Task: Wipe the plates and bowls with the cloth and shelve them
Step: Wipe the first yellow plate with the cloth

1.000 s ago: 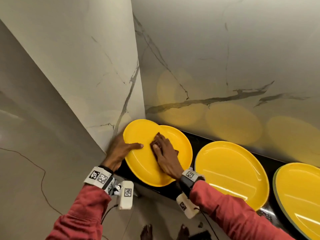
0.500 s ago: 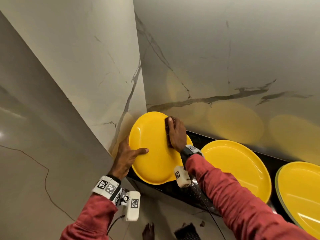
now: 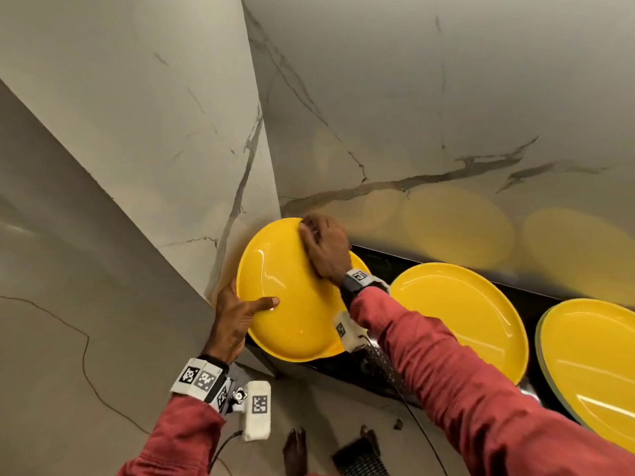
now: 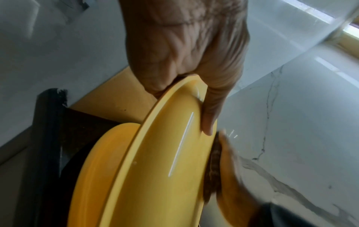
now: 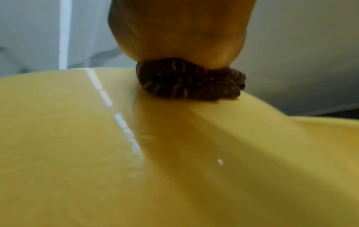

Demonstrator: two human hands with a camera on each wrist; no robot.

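Observation:
My left hand (image 3: 237, 314) grips the near left rim of a tilted yellow plate (image 3: 288, 304), thumb on its face and fingers behind. In the left wrist view the same hand (image 4: 194, 86) pinches the plate's rim (image 4: 159, 153), which is raised above another yellow plate (image 4: 108, 153) on the dark counter. My right hand (image 3: 324, 249) presses a dark brown patterned cloth (image 5: 190, 79) against the plate's far upper edge; the cloth (image 3: 309, 221) barely shows past the fingers in the head view. The right wrist view is filled by the plate's face (image 5: 136, 153).
Two more yellow plates (image 3: 460, 317) (image 3: 591, 365) lie to the right on the black counter (image 3: 536, 297). Marble walls meet in a corner (image 3: 268, 187) just behind the held plate. Bare feet (image 3: 295, 451) and a dark mat (image 3: 360, 455) are on the floor below.
The plate has been lifted and tilted up off the plate beneath it. My right hand with the cloth slid from the plate's middle to its far upper edge.

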